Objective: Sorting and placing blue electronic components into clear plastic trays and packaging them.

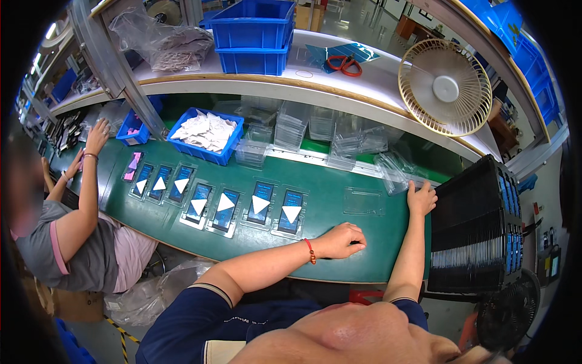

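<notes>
A navy, beige-trimmed shirt (182, 321) is worn with a red beaded bracelet (311, 251)

The left hand (339, 241) hides some fingertips; well leftward, a co-worker's head (23, 182) is blurred; whether the right hand (421, 199) touches clear trays (391, 175) is unclear.

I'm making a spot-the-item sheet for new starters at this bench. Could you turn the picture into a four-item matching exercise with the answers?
Column one:
1. Scissors
2. Fan
3. White pieces
4. Right hand

Column two:
A. Heaped in a blue bin
B. Near clear trays and a black stack
C. Red handles
D. Round and cream-coloured

Pairs: 1-C, 2-D, 3-A, 4-B
</notes>
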`<action>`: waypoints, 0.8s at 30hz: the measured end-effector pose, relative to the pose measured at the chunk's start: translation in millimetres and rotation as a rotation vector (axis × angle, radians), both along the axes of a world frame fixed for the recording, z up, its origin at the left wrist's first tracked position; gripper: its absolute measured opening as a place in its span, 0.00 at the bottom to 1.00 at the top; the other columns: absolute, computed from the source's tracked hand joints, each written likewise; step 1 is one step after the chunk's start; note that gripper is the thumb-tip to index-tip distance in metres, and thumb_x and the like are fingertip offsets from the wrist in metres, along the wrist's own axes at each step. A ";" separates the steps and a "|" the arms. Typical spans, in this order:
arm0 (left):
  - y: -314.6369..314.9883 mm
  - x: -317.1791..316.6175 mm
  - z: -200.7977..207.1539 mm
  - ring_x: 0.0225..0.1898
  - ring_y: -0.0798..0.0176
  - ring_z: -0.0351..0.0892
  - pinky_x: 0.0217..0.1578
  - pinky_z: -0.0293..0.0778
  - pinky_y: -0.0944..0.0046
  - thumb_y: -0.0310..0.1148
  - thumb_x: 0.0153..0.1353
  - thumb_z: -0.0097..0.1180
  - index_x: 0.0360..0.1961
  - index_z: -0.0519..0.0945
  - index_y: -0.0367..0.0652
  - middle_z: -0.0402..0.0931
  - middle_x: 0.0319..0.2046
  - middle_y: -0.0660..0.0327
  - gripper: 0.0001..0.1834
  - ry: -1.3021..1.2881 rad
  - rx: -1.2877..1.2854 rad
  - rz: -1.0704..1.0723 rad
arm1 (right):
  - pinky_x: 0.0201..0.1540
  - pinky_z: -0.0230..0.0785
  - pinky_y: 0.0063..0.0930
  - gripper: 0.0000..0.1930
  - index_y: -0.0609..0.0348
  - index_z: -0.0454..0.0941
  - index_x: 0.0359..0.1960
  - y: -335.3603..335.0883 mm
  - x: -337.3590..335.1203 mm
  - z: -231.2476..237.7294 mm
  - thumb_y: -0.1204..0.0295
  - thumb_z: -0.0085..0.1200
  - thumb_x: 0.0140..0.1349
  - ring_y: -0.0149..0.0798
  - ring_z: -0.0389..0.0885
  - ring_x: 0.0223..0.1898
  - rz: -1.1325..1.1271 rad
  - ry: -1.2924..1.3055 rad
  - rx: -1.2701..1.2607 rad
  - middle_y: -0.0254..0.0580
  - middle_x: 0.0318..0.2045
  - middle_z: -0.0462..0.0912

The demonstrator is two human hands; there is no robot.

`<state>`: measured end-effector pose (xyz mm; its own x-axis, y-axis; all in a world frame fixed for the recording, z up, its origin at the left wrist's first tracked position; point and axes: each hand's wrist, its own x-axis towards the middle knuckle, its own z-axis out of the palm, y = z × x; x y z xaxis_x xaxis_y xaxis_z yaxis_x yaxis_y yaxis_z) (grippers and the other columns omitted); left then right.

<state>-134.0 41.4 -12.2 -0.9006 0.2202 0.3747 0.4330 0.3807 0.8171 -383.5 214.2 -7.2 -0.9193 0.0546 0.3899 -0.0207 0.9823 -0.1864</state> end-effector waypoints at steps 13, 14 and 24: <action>1.4 -1.3 -2.5 0.34 0.55 0.76 0.43 0.69 0.57 0.30 0.56 0.55 0.30 0.80 0.40 0.78 0.28 0.58 0.05 0.026 0.018 0.001 | 0.52 0.58 0.47 0.30 0.48 0.70 0.54 0.4 0.9 0.4 0.46 0.54 0.53 0.54 0.66 0.52 -0.004 -0.013 -0.009 0.53 0.49 0.71; 0.8 -0.7 -1.1 0.34 0.55 0.76 0.43 0.69 0.57 0.30 0.56 0.55 0.29 0.80 0.40 0.78 0.27 0.58 0.05 0.022 0.016 0.001 | 0.52 0.58 0.47 0.30 0.48 0.70 0.54 -0.4 1.1 1.3 0.46 0.54 0.53 0.54 0.66 0.52 -0.003 -0.011 -0.012 0.53 0.49 0.71; 0.3 -1.1 -1.6 0.34 0.55 0.76 0.43 0.69 0.57 0.30 0.55 0.56 0.29 0.80 0.40 0.78 0.28 0.58 0.05 0.023 0.018 0.000 | 0.51 0.60 0.47 0.30 0.48 0.70 0.53 -1.0 0.2 0.4 0.46 0.55 0.52 0.54 0.67 0.51 -0.006 0.011 0.000 0.52 0.47 0.72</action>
